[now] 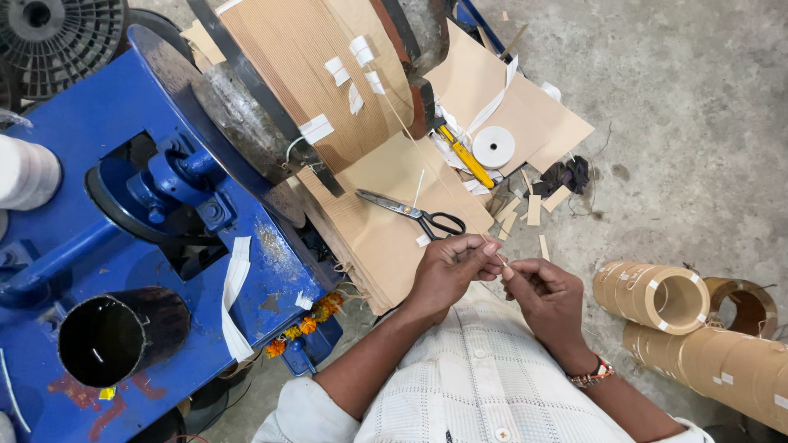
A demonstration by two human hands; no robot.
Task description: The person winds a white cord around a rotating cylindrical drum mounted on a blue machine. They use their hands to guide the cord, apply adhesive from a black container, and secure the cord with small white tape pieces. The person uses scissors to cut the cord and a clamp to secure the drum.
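A rough grey concrete floor (pixel 698 107) runs under everything, littered with card scraps. Nearest, over a white checked shirt (pixel 468 385), the left hand (pixel 447 267) and the right hand (pixel 546 295) meet, fingertips almost touching. Each is pinched shut on a thin pale wire (pixel 392 111), which runs taut from the fingers up and away to the paper-wrapped coil (pixel 320 74) on the machine.

The wire looks light, thin and springy, likely slippery between bare fingers and easy to kink, so a firm pinch close to its free end, as here, seems the sound place to hold it.

To the right lie brown card tubes (pixel 657 295). Just beyond the hands a pair of scissors (pixel 410 212) rests on corrugated card sheets (pixel 386 238). Left stands the blue machine frame (pixel 74 205) with a black pipe (pixel 115 332). Farther off sit a yellow knife (pixel 468 156) and a white tape roll (pixel 493 148).
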